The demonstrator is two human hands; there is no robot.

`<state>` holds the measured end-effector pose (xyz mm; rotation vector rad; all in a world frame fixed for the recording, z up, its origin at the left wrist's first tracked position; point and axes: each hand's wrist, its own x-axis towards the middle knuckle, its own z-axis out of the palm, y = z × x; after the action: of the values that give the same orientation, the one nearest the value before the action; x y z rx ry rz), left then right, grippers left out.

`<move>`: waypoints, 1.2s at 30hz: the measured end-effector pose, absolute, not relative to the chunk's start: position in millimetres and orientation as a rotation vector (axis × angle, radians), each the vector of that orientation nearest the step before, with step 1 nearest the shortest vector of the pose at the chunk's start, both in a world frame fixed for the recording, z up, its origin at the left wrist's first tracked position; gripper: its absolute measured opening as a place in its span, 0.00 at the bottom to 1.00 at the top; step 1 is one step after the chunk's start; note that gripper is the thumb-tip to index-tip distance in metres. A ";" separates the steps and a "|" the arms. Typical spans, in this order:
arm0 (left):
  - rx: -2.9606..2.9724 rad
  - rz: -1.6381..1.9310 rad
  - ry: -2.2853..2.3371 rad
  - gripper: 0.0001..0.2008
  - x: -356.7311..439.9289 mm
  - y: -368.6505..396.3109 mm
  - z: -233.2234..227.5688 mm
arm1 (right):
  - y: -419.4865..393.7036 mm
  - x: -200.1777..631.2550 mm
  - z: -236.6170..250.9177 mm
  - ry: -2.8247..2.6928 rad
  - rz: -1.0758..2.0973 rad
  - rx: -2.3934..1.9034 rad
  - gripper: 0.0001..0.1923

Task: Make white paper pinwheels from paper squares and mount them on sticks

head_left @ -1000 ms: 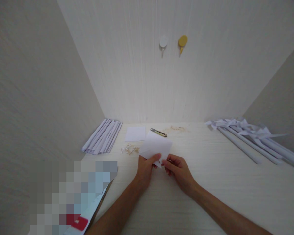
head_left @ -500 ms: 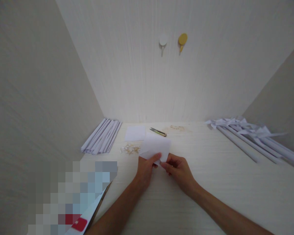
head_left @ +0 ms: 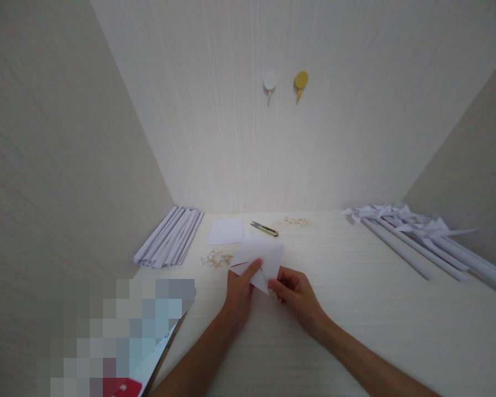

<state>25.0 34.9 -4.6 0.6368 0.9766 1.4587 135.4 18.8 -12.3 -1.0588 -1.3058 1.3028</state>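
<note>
A square of white paper (head_left: 267, 252) is held above the tabletop, with cut or crease lines and a pointed flap at its near edge. My left hand (head_left: 240, 289) grips it from the near left, thumb on top and fingers underneath. At the near right edge, beside the flap's tip, my right hand (head_left: 295, 292) is closed in a pinch on the paper; its other fingers are curled under. Just beyond the sheet lies a pair of thread snips (head_left: 264, 228). Another square sheet of white paper (head_left: 225, 231) lies flat to the left of the snips.
Small scraps (head_left: 217, 258) lie left of my hands, and more bits (head_left: 296, 221) near the wall. Rolled paper sticks (head_left: 169, 237) are stacked at left; paper pinwheels on sticks (head_left: 413, 234) lie at right. A white hook (head_left: 269, 82) and a yellow hook (head_left: 301, 81) are on the wall.
A triangular flap now shows at the paper's near edge, along with dark lines under my left thumb. My right fingertips stay at that edge. The whole view has shifted slightly.
</note>
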 end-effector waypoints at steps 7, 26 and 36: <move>0.529 1.501 0.991 0.11 19.3 26.4 -1.6 | -0.4 136.0 -7.9 -1.261 1.101 -1.020 0.06; 0.621 1.313 1.098 0.12 11.7 6.6 -8.7 | -4.0 143.3 -13.3 -1.277 1.174 -1.126 0.05; 0.859 1.257 1.244 0.12 12.3 7.8 -13.3 | 7.1 143.2 -11.7 -1.248 1.231 -1.080 0.08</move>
<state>12.3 7.8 -13.3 0.8592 1.2437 1.2571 143.2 7.1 -11.7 -1.0803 -1.2485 1.2309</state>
